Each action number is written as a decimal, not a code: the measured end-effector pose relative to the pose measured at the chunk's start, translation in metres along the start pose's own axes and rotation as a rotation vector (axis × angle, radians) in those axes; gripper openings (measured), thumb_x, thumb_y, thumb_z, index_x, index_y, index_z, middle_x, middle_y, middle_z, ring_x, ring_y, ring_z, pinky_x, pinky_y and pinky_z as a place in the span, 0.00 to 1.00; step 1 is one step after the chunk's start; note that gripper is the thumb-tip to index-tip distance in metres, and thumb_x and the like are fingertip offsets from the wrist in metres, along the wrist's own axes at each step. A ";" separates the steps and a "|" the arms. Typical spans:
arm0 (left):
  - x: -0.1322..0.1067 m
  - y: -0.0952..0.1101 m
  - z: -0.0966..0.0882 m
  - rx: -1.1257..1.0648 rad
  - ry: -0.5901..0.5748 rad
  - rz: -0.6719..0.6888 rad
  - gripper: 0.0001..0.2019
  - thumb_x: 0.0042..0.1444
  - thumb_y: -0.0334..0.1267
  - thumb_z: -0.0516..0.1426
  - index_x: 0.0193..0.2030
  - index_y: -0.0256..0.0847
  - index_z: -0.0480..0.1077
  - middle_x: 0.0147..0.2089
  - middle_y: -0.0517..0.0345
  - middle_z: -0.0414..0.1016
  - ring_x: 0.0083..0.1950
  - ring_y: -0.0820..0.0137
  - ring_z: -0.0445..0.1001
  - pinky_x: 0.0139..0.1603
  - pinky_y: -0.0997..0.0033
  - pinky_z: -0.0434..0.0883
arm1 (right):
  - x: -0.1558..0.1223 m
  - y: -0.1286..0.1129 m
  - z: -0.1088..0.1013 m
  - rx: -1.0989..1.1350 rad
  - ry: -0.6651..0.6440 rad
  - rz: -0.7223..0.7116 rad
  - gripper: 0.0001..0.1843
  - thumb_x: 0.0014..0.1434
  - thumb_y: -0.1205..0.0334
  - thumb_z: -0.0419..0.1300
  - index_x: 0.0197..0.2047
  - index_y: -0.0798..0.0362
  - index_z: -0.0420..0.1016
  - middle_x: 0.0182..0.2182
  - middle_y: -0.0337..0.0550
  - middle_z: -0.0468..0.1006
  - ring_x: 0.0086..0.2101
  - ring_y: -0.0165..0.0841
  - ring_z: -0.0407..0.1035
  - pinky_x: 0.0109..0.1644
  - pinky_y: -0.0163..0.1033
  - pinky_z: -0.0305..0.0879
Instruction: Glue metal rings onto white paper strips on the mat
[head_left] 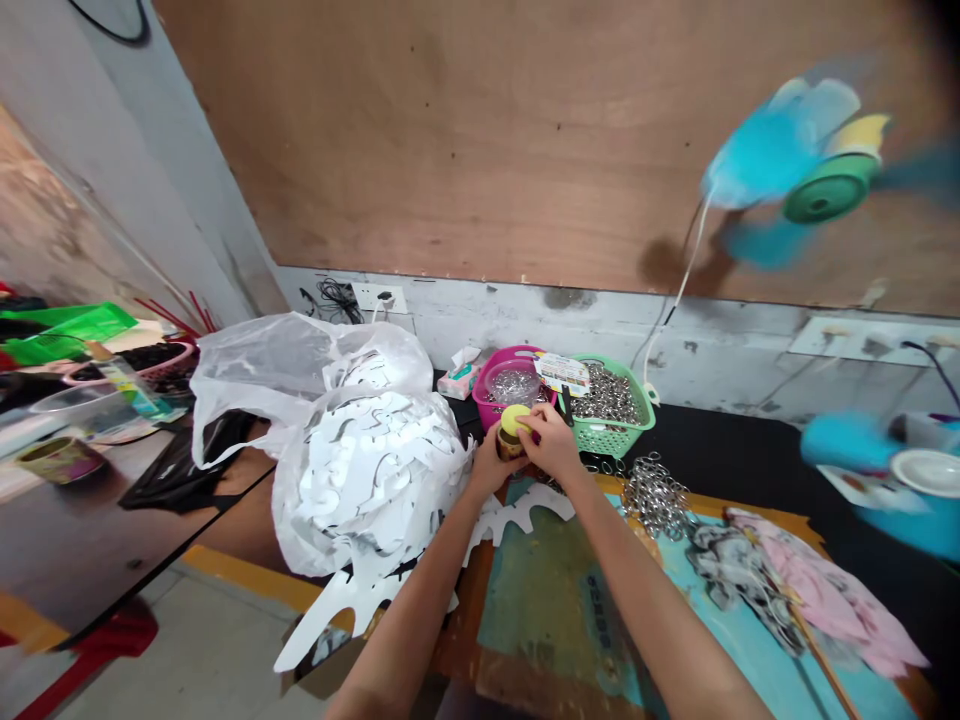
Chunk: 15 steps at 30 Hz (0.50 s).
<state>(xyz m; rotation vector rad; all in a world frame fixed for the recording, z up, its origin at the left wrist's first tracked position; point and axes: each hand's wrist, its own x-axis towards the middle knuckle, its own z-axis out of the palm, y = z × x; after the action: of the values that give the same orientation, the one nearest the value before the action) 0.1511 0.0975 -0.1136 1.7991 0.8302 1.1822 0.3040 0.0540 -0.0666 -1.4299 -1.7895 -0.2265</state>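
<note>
Left hand (pixel 489 468): closed; a small jar (pixel 510 445) is being gripped around its brown body.

Right hand (pixel 553 445): closed; a yellow cap (pixel 514 420) on top of the jar is being pinched by the fingers (pixel 534 425).

Jar position: it is being held by both hands near the rear edge of the black surface (pixel 720 450), just in front of the baskets.

Operation in hand: the cap is being worked on with both hands; whether it is being turned cannot be told.

Baskets: a pink basket (pixel 501 385) and a green basket (pixel 619 437) are being carried at the rear edge; metal rings (pixel 606 395) are being held in the green one.

Rings on surface: a loose chain of metal rings (pixel 655 495) is being supported right of the hands.

Left side: white paper cut-outs (pixel 367 480) are being contained in a clear plastic bag (pixel 247 380).

Foreground: a teal board (pixel 551 600) is being laid under the forearms, with a pink cloth (pixel 817 590) on its right.
</note>
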 end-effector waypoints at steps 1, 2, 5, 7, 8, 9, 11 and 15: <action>-0.001 0.000 0.001 -0.006 0.005 0.002 0.42 0.43 0.41 0.71 0.65 0.41 0.60 0.61 0.47 0.71 0.60 0.57 0.71 0.62 0.55 0.67 | 0.000 -0.002 -0.001 -0.005 0.001 0.006 0.13 0.62 0.60 0.58 0.47 0.49 0.80 0.48 0.49 0.72 0.45 0.39 0.70 0.47 0.40 0.70; -0.002 0.000 0.002 -0.010 0.011 0.002 0.45 0.42 0.42 0.71 0.66 0.41 0.58 0.62 0.46 0.70 0.61 0.56 0.70 0.63 0.55 0.66 | -0.001 -0.004 -0.002 -0.011 0.001 0.012 0.14 0.62 0.60 0.58 0.48 0.49 0.80 0.50 0.50 0.71 0.46 0.40 0.70 0.46 0.40 0.70; -0.004 0.000 0.003 0.001 0.021 0.002 0.51 0.40 0.44 0.72 0.69 0.41 0.53 0.66 0.43 0.65 0.65 0.55 0.66 0.66 0.53 0.63 | -0.002 -0.011 -0.015 -0.057 -0.001 0.027 0.19 0.63 0.58 0.58 0.56 0.49 0.75 0.55 0.51 0.68 0.48 0.40 0.70 0.43 0.39 0.69; -0.005 0.002 0.001 0.057 0.023 0.006 0.54 0.40 0.45 0.72 0.70 0.40 0.49 0.68 0.41 0.62 0.67 0.54 0.64 0.68 0.53 0.62 | -0.006 -0.011 -0.034 -0.116 -0.015 0.017 0.19 0.65 0.57 0.56 0.58 0.51 0.72 0.55 0.52 0.69 0.47 0.40 0.70 0.40 0.37 0.68; -0.007 0.004 -0.001 0.105 0.033 0.017 0.55 0.40 0.45 0.72 0.71 0.40 0.48 0.68 0.40 0.61 0.68 0.53 0.63 0.68 0.52 0.61 | -0.010 -0.009 -0.049 -0.153 -0.035 0.002 0.18 0.66 0.57 0.55 0.56 0.51 0.72 0.52 0.52 0.70 0.46 0.39 0.70 0.38 0.37 0.67; -0.009 0.009 -0.004 0.164 0.052 0.038 0.55 0.41 0.46 0.72 0.71 0.39 0.47 0.68 0.39 0.60 0.69 0.52 0.62 0.69 0.51 0.61 | -0.017 -0.004 -0.067 -0.194 -0.067 -0.020 0.15 0.68 0.58 0.53 0.54 0.52 0.73 0.49 0.50 0.72 0.44 0.38 0.71 0.37 0.36 0.66; -0.015 0.023 -0.008 0.294 0.137 0.127 0.52 0.44 0.47 0.71 0.71 0.37 0.48 0.70 0.37 0.57 0.71 0.50 0.58 0.70 0.48 0.58 | -0.038 0.012 -0.114 -0.282 -0.183 -0.078 0.13 0.69 0.59 0.51 0.46 0.51 0.75 0.42 0.47 0.73 0.39 0.36 0.70 0.34 0.35 0.63; -0.035 0.066 0.001 0.440 0.275 0.380 0.36 0.57 0.42 0.62 0.69 0.39 0.53 0.67 0.40 0.62 0.70 0.54 0.61 0.70 0.49 0.59 | -0.115 0.046 -0.226 -0.427 -0.498 -0.120 0.13 0.64 0.69 0.52 0.47 0.48 0.74 0.41 0.45 0.73 0.36 0.34 0.70 0.32 0.35 0.62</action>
<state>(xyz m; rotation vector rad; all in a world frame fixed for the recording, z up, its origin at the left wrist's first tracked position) 0.1459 0.0373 -0.0699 2.2553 0.9918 1.6126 0.4555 -0.1482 -0.0132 -1.7906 -2.3374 -0.3545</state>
